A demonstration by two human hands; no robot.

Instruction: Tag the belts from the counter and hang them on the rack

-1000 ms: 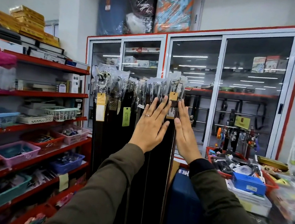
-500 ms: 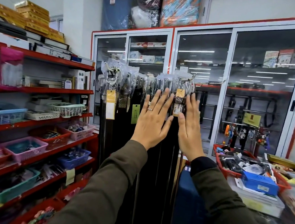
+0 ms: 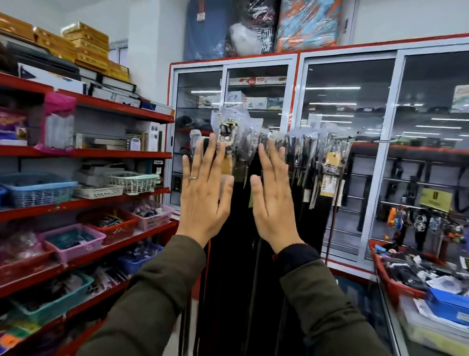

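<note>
Your left hand [image 3: 201,200] and right hand [image 3: 274,207], both flat and empty, smooth hung belts [image 3: 248,264]; next fetch another from the worktop [image 3: 400,348].

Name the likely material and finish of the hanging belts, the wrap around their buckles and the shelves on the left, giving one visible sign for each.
Hanging belts: probably leather or imitation leather, matt black; flat, limp dark straps. Which, cannot be told.
Buckle wrap: thin clear plastic film; crinkled, glossy, see-through.
Shelves: likely painted metal, glossy red; thin, straight edges with a sheen.
</note>
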